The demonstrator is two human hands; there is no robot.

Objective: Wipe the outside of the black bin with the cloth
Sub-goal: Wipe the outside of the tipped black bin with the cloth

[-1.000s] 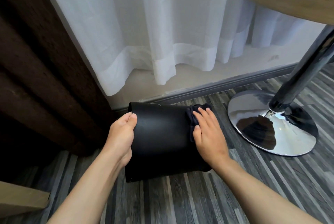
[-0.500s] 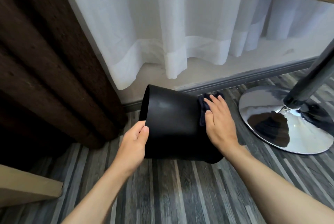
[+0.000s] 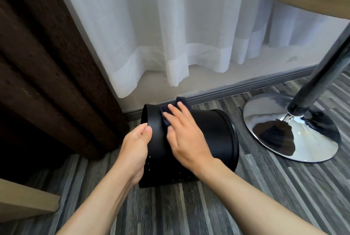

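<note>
**Bin may roll or the cloth may slip**

The black bin [image 3: 208,136] lies on its side on the floor, at 6 o'clock from the curtain [image 3: 170,35]. The left hand [image 3: 135,151] pinches its rim; the right hand [image 3: 186,136], fingers spread, presses the cloth [image 3: 166,110] on top. If the pinch loosens, the bin can roll toward the chrome base [image 3: 303,140] at 3 o'clock.

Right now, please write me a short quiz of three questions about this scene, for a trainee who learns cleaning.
1. True or false: the black bin stands upright on the floor.
2. Which hand presses the cloth on the bin? A) left hand B) right hand C) both
3. Fill in: the left hand grips the bin at its ____.

Key:
1. False; it lies tilted on its side.
2. B; the right hand lies flat over the cloth.
3. Rim, at the open end.
</note>
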